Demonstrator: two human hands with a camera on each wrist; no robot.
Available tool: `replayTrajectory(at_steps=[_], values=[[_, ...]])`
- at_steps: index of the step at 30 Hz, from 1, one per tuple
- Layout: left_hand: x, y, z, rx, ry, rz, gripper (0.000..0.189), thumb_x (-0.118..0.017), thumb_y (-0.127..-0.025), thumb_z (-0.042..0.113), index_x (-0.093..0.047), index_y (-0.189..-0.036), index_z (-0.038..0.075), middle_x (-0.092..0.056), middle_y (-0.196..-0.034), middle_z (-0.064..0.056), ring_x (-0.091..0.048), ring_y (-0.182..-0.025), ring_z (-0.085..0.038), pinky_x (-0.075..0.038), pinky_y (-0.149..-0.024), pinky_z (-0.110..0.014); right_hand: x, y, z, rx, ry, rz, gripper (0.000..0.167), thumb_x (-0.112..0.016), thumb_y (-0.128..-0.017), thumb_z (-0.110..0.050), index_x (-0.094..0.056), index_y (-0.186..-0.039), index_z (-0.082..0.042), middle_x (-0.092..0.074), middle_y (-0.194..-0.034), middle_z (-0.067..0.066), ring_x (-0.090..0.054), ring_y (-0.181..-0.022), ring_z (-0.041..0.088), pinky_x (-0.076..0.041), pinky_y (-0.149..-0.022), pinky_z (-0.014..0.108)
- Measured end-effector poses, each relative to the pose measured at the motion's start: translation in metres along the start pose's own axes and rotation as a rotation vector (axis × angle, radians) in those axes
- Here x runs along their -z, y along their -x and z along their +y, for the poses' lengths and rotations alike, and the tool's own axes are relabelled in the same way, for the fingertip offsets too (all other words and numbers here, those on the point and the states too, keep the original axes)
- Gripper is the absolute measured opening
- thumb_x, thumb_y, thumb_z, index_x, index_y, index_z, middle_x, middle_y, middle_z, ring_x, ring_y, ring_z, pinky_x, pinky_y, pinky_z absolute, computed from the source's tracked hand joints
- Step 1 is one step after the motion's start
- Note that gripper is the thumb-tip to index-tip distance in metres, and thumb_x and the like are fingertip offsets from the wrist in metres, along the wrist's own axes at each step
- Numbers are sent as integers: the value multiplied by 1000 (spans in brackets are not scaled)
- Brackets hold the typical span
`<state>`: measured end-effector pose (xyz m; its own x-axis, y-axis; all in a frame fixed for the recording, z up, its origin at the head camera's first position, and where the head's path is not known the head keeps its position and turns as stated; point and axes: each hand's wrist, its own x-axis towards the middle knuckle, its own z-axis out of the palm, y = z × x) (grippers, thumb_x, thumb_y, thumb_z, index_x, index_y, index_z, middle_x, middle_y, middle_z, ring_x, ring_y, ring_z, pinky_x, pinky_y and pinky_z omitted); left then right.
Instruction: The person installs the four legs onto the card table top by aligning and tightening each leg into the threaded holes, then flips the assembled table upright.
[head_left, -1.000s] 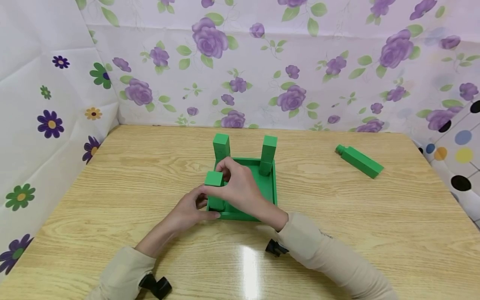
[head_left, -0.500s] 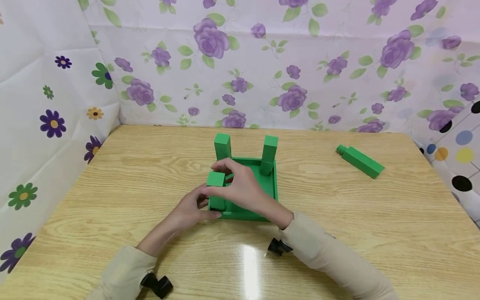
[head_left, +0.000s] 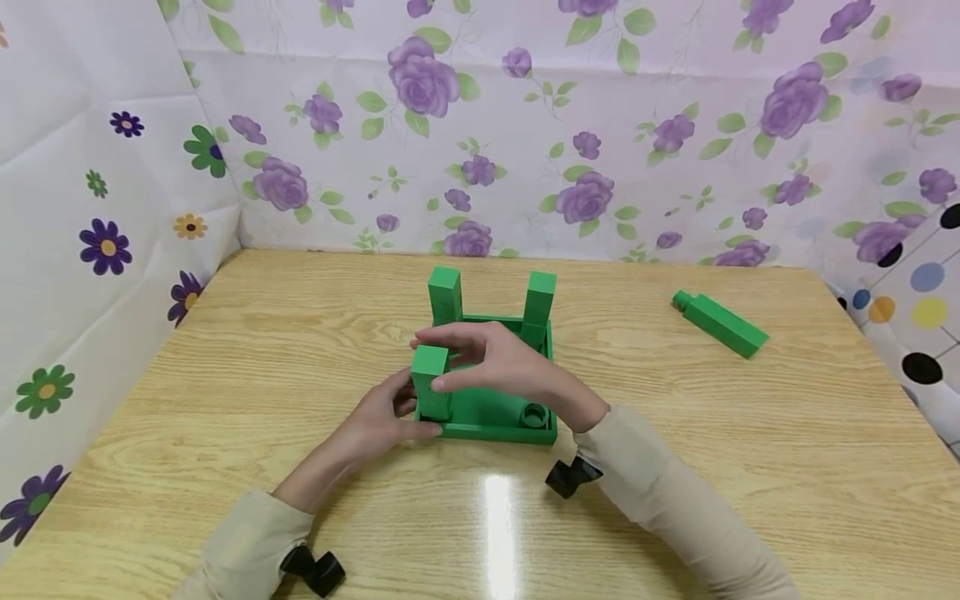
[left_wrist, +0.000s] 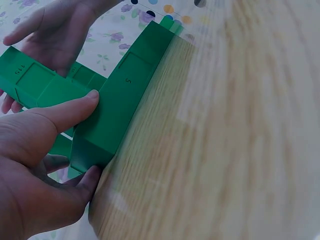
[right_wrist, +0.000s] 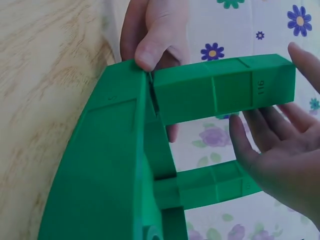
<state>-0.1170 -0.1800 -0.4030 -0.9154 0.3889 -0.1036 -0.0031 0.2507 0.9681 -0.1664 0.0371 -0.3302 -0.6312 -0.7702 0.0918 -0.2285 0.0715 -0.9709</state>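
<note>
A shallow square green tray-like base [head_left: 487, 432] lies on the table, with square green legs standing at some corners. My left hand [head_left: 378, 423] grips its front left corner, thumb on the front wall and fingers by the left side, as the left wrist view [left_wrist: 45, 175] also shows. The front left leg [head_left: 432, 379] stands upright at this corner. Around its upper part my right hand [head_left: 506, 362] is spread, fingers loosely bent; the right wrist view shows the thumb apart from the leg [right_wrist: 225, 85]. A round threaded-looking socket [head_left: 534, 416] shows at the front right corner.
Behind stand the back left leg [head_left: 446, 293] and the back right leg [head_left: 538, 298]. A loose green leg [head_left: 722, 325] with a round knob end lies on the wooden table [head_left: 637, 500] to the right. Flowered cloth [head_left: 480, 125] hangs behind the table.
My right hand has loosened from the front left leg and shifted right, fingers spreading, uncovering the front right socket. My left hand stays at the corner.
</note>
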Motion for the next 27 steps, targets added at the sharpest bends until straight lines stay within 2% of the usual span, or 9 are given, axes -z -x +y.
replayTrajectory(at_steps=[8, 19, 24, 27], values=[[-1, 0, -1, 2, -17, -2, 72, -78, -81, 7, -41, -143, 4, -53, -130, -13, -55, -116, -27, -45, -99, -41, 2, -2, 6, 24, -56, -53, 52, -69, -90, -8, -53, -139, -9, -58, -133, 2, -53, -121, 16, -47, -97, 36], [0, 0, -1, 0, -13, -8, 75, -78, -82, 8, -37, -146, 5, -53, -130, -14, -54, -117, -28, -43, -100, -42, 3, -3, 6, 16, -1, -44, 49, -69, -91, -9, -55, -137, -9, -58, -132, 1, -59, -112, 17, -49, -94, 35], [0, 0, -1, 2, -8, -6, 80, -78, -82, 7, -33, -149, 5, -53, -129, -14, -55, -117, -28, -44, -100, -42, 1, -5, 8, 34, 24, -23, 50, -70, -89, -6, -54, -137, -5, -58, -132, 7, -59, -112, 16, -47, -97, 33], [0, -1, -1, 2, 1, -5, 81, -78, -82, 6, -33, -149, 6, -53, -129, -15, -54, -118, -29, -44, -100, -42, 0, -6, 9, 46, 69, -4, 50, -72, -88, -8, -56, -135, -6, -59, -130, 7, -61, -106, 16, -46, -97, 33]])
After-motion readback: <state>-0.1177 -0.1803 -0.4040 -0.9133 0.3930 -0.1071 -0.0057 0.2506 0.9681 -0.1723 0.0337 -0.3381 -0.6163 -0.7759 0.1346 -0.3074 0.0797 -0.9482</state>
